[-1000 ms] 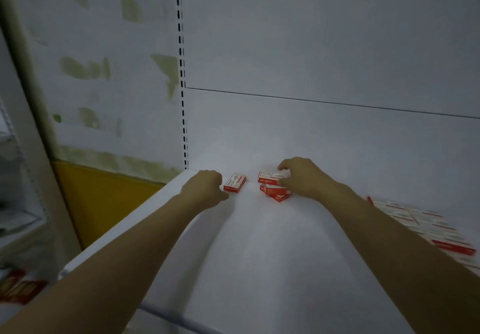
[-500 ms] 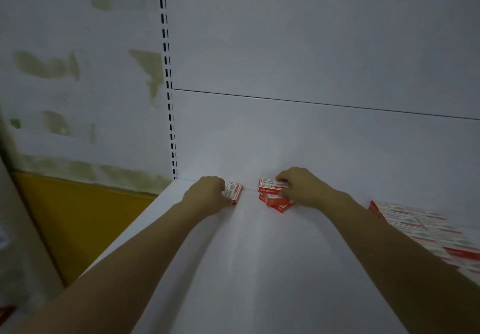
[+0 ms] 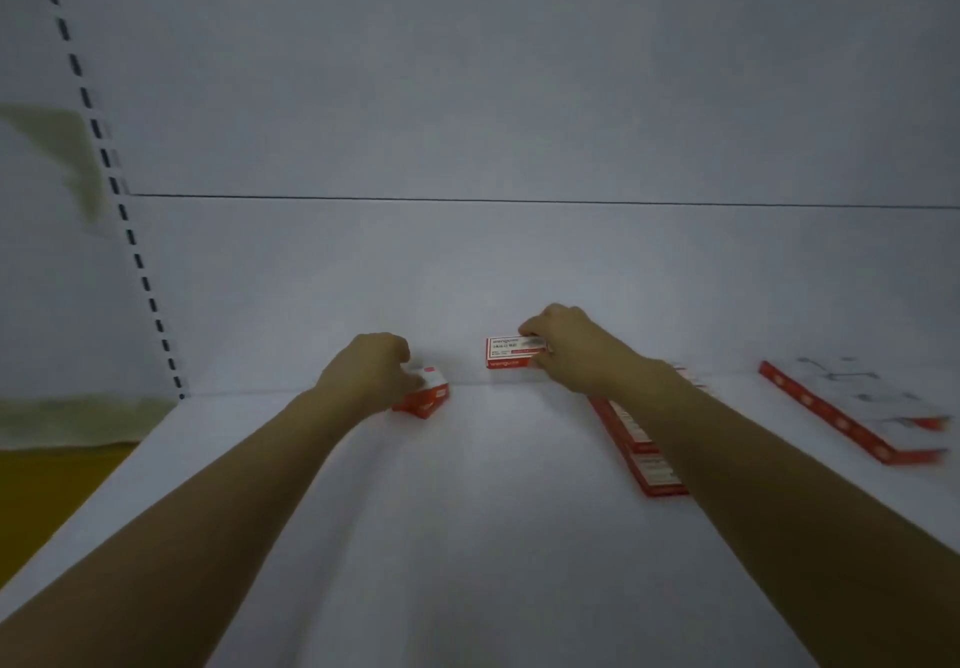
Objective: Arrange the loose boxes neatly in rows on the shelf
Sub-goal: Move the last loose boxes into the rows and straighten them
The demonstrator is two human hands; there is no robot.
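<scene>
The left hand (image 3: 371, 371) curls round the left box (image 3: 427, 400) on the shelf (image 3: 467, 537); at its 3 o'clock the right hand (image 3: 576, 350) pinches the right box (image 3: 509, 353). At 4 o'clock lie a near row (image 3: 641, 459), partly behind the right forearm, and a far row (image 3: 852, 413). The print on the boxes is too blurred to read.

On the white shelf (image 3: 467, 537), the left grip (image 3: 371, 374) curls over a small box (image 3: 428, 400), red and white, lying near the back panel (image 3: 519, 262). The right grip (image 3: 576, 353) pinches a second box (image 3: 509, 353), its printed face toward the camera. Rightward lie a first row (image 3: 644, 465) of boxes, partly under the right forearm, and a second row (image 3: 831, 407), blurred.
</scene>
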